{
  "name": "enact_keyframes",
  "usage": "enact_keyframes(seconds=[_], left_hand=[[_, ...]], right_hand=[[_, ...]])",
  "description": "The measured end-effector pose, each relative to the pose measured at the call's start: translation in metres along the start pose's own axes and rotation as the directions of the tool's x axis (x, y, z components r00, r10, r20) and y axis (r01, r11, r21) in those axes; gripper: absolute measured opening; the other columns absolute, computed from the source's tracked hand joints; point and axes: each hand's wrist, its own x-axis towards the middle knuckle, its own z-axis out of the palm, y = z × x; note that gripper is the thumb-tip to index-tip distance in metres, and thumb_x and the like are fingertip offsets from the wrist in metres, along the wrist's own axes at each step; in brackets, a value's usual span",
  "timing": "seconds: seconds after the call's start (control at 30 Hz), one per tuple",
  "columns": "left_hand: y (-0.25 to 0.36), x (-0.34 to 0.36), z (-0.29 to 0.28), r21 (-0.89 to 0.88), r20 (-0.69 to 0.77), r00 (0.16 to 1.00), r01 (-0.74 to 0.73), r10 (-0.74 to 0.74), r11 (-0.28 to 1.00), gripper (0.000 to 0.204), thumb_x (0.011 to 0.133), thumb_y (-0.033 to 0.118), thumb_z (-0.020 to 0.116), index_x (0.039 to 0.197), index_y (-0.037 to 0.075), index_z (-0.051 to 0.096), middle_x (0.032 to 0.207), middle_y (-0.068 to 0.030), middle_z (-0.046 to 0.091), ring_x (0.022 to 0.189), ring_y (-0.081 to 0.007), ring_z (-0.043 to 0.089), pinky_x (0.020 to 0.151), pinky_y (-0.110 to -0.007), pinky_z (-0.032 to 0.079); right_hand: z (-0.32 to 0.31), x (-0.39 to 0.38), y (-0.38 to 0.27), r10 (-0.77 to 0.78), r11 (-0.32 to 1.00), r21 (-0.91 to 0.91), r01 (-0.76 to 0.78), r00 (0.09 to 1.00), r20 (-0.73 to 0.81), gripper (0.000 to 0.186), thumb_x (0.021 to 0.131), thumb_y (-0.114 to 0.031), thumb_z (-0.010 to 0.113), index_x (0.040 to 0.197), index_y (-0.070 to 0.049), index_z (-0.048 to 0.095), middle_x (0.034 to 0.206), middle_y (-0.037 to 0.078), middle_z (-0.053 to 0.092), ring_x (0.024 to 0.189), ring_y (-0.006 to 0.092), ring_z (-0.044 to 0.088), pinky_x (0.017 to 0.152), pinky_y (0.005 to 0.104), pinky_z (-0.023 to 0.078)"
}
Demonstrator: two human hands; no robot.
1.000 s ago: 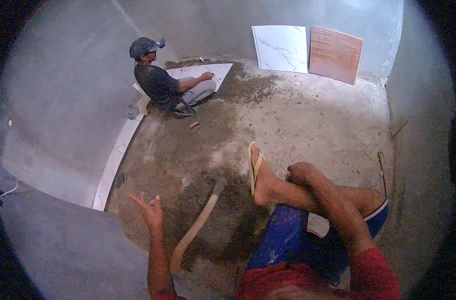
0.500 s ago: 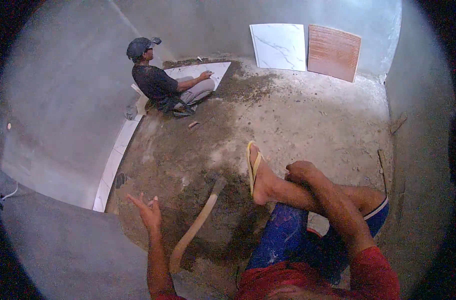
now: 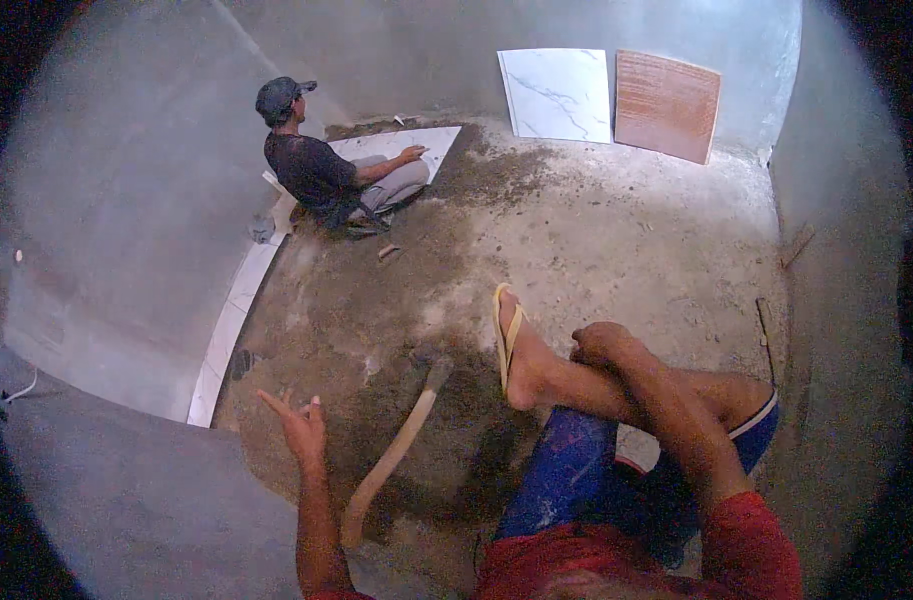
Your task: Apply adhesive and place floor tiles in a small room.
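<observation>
My left hand is raised on the left with its fingers apart and nothing in it. Beside it, a long wooden-handled tool slants across the dark, damp patch of floor, its grey head at the far end. My right forearm rests across my bent leg, which wears a yellow flip-flop. Over the shin, my right hand is loosely curled, its fingertips mostly hidden; no object shows in it.
A person in a dark cap sits far left, one hand on a white tile. White marbled and brown tiles lean on the back wall. A white tile strip runs along the left wall. Sticks lie at right.
My left hand has shifted very slightly to the right. The seated person's head has turned a little. My right hand stays on the leg.
</observation>
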Motion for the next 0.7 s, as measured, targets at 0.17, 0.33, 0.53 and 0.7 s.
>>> enact_keyframes(seconds=[0.17, 0.33, 0.53, 0.7], left_hand=[[-0.003, -0.001, 0.001, 0.013, 0.012, 1.0, -0.007, 0.006, 1.0, 0.101, 0.082, 0.01, 0.065, 0.147, 0.005, -0.013, 0.133, -0.0271, 0.047, 0.088, -0.0292, 0.065, 0.08, -0.037, 0.051], [-0.021, -0.01, 0.007, 0.261, 0.414, 0.902, -0.246, 0.122, 0.934, 0.08, 0.084, 0.026, 0.064, 0.146, 0.0, 0.02, 0.133, -0.0261, 0.047, 0.104, -0.0375, 0.06, 0.091, -0.043, 0.046], [0.008, -0.053, 0.044, 0.312, 0.937, 0.249, -0.28, -0.245, 0.908, 0.075, 0.085, 0.046, 0.06, 0.142, 0.006, 0.034, 0.137, -0.0185, 0.046, 0.126, -0.0359, 0.045, 0.103, -0.043, 0.038], [-0.073, -0.089, 0.076, 0.042, 0.989, 0.149, -0.351, 0.012, 0.935, 0.071, 0.086, 0.047, 0.059, 0.14, 0.006, 0.036, 0.137, -0.017, 0.047, 0.123, -0.037, 0.047, 0.101, -0.047, 0.039]], right_hand=[[0.0, -0.003, 0.0, 0.025, 1.0, 0.015, -0.025, 1.0, -0.002, 0.044, 0.083, -0.038, 0.055, 0.114, -0.007, 0.061, 0.109, 0.018, 0.065, 0.103, 0.0352, 0.061, 0.088, 0.0464, 0.049], [-0.005, -0.001, -0.006, 0.002, 1.0, 0.004, -0.002, 1.0, 0.031, 0.044, 0.083, -0.036, 0.056, 0.115, -0.006, 0.061, 0.11, 0.019, 0.064, 0.104, 0.0355, 0.061, 0.088, 0.0463, 0.049], [0.002, 0.0, 0.005, 0.015, 1.0, 0.007, -0.015, 1.0, 0.025, 0.041, 0.084, -0.035, 0.056, 0.113, -0.005, 0.062, 0.109, 0.019, 0.065, 0.103, 0.0361, 0.061, 0.088, 0.0462, 0.049], [-0.006, -0.003, -0.01, 0.037, 0.999, 0.028, -0.037, 0.999, -0.004, 0.041, 0.083, -0.039, 0.058, 0.108, -0.006, 0.064, 0.105, 0.017, 0.066, 0.1, 0.035, 0.063, 0.085, 0.0472, 0.051]])
